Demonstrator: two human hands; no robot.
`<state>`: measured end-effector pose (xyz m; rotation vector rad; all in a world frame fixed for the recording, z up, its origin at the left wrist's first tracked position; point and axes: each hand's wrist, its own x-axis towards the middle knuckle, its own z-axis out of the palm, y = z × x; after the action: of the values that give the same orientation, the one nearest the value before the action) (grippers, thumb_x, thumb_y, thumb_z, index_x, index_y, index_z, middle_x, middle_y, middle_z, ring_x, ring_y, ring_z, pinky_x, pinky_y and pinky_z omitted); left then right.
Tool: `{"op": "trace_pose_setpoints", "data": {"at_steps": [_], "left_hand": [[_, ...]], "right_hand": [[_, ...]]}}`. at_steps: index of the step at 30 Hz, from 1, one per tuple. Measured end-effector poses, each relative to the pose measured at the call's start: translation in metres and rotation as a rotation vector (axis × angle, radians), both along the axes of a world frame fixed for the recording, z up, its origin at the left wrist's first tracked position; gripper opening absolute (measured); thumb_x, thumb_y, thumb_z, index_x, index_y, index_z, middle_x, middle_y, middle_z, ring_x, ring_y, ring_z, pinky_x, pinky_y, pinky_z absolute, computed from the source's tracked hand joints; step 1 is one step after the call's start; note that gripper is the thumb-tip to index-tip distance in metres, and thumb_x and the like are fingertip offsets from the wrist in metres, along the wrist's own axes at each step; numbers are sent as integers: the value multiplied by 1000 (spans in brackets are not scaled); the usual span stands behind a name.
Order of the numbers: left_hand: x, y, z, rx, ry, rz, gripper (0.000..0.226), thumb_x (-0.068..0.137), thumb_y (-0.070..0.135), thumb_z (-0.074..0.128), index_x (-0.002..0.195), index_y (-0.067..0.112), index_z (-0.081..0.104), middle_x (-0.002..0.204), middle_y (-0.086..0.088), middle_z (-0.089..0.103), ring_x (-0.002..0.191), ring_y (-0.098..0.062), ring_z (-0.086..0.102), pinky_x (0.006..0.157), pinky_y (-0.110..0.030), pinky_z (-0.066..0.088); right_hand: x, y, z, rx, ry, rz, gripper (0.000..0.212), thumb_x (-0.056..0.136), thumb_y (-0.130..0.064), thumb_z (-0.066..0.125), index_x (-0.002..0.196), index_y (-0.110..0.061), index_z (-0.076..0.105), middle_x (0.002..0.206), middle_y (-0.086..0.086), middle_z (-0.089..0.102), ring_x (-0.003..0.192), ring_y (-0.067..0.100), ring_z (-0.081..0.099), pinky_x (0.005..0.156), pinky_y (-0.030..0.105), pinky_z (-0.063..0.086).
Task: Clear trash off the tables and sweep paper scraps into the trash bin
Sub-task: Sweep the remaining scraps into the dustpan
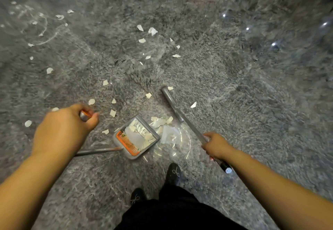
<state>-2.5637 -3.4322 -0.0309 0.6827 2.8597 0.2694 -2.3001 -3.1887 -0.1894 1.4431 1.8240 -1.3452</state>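
Left hand (pixel 64 127) at mid left, fingers curled round the orange-and-silver top of the dustpan handle (pixel 85 115); the grey shaft runs down to the dustpan (pixel 136 137) at lower centre, flat on the grey mottled floor (pixel 234 85). Right hand (pixel 217 146) at lower right, wrapped tight round the broom handle (pixel 182 116), which slants up and left; the broom head is too blurred to make out. Pan already holds a layer of white paper scraps (pixel 137 136); a small heap (pixel 162 121) sits just beside the pan's right side, between pan and broom handle. Loose scraps (pixel 152 31) scattered well apart across centre and upper left of frame. Black shoes (pixel 173 174) at bottom centre. No trash bin or tabletop in view. Judgement: sweeping step, partly done. To do it well, keep the pan lip pressed on the floor, use short low strokes toward the mouth, clear the near heap first, then gather the far scraps; fast strokes would likely scatter the light paper.
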Motion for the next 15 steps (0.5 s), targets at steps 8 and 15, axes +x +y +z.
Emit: {"op": "trace_pose_setpoints", "data": {"at_steps": [8, 15], "left_hand": [[-29, -56, -46, 23, -10, 20, 23, 68, 74, 48, 81, 55, 53, 61, 0, 62, 59, -30, 61, 62, -45, 56], [-29, -44, -42, 55, -160, 78, 19, 89, 33, 67, 77, 25, 54, 71, -2, 62, 72, -32, 65, 72, -46, 55]], "right_hand": [[-8, 29, -7, 147, -72, -6, 45, 89, -5, 53, 134, -9, 49, 90, 10, 60, 58, 22, 60, 41, 23, 43], [-20, 58, -48, 177, -151, 0, 39, 89, -10, 53, 128, -7, 51, 105, 16, 64, 82, 34, 66, 69, 44, 59]]}}
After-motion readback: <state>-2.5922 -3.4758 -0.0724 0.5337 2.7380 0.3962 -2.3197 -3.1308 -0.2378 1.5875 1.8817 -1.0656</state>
